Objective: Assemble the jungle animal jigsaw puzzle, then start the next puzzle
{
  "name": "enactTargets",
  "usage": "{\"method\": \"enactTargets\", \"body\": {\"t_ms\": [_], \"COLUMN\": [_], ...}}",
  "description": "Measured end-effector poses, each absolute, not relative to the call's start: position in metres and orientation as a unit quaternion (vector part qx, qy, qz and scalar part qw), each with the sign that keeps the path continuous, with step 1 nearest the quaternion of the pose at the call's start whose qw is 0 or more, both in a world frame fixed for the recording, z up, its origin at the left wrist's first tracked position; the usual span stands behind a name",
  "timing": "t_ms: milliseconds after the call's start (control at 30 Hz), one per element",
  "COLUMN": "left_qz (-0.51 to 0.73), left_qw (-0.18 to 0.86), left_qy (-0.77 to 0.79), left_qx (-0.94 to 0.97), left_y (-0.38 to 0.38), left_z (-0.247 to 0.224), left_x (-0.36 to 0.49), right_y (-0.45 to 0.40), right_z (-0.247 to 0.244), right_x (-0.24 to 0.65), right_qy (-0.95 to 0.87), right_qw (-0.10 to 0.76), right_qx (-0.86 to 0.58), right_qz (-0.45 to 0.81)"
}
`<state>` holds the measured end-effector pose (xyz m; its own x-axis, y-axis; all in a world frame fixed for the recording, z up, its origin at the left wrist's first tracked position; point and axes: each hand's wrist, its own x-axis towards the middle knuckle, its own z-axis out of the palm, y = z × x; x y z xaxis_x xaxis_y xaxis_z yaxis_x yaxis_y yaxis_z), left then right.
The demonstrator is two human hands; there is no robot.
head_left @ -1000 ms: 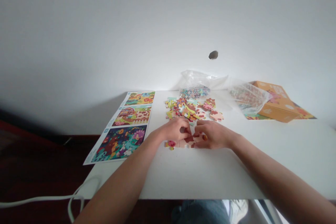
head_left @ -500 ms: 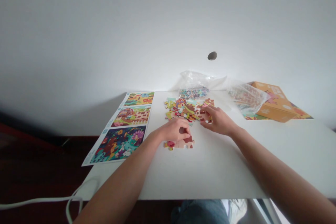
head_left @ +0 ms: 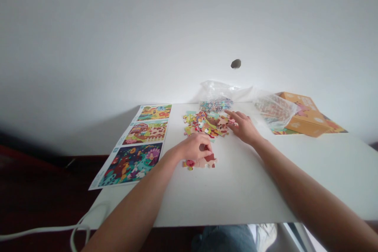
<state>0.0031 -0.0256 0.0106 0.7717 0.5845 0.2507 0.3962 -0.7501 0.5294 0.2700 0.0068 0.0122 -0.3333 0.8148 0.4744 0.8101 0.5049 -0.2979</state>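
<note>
My left hand (head_left: pixel 196 146) rests curled on a small group of joined jigsaw pieces (head_left: pixel 203 162), its fingertips on their top edge. My right hand (head_left: pixel 243 127) reaches forward with its fingers spread, and the fingertips touch the right edge of a heap of loose, colourful jigsaw pieces (head_left: pixel 205 123). Behind the heap lies a clear plastic bag of pieces (head_left: pixel 215 104). A sheet with several printed puzzle pictures (head_left: pixel 138 145) lies left of my left hand.
All of this is on a white table (head_left: pixel 236 193). A second clear bag (head_left: pixel 274 110) leans against an orange cardboard box (head_left: pixel 307 116) at the back right. A white wall (head_left: pixel 189 19) with a small hole (head_left: pixel 235 63) stands behind. A white cable (head_left: pixel 44 233) hangs below the front left edge.
My right hand has moved back and away from the joined pieces, to the far right edge of the heap. My left hand stays on the joined pieces, and the view has shifted slightly.
</note>
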Motion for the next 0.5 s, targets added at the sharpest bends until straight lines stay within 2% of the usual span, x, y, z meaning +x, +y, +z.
{"method": "enactTargets", "body": {"t_ms": [167, 233, 333, 400, 500], "left_qz": [0.201, 0.205, 0.226, 0.251, 0.289], "left_qw": [0.235, 0.235, 0.231, 0.221, 0.198], "left_qy": [0.266, 0.268, 0.289, 0.317, 0.351], "left_qx": [0.913, 0.912, 0.901, 0.888, 0.868], "left_y": [-0.027, -0.027, -0.026, -0.024, -0.020], "left_z": [0.013, 0.012, 0.010, 0.007, 0.005], "left_x": [0.003, 0.004, 0.004, 0.003, 0.003], "right_y": [0.013, 0.012, 0.007, 0.002, -0.002], "right_z": [0.015, 0.016, 0.018, 0.017, 0.014], "right_x": [0.299, 0.308, 0.302, 0.287, 0.263], "right_qy": [-0.716, -0.698, -0.744, -0.789, -0.804], "right_qw": [0.350, 0.334, 0.301, 0.265, 0.201], "right_qx": [-0.603, -0.632, -0.596, -0.551, -0.557], "right_qz": [-0.030, -0.021, 0.031, 0.063, 0.052]}}
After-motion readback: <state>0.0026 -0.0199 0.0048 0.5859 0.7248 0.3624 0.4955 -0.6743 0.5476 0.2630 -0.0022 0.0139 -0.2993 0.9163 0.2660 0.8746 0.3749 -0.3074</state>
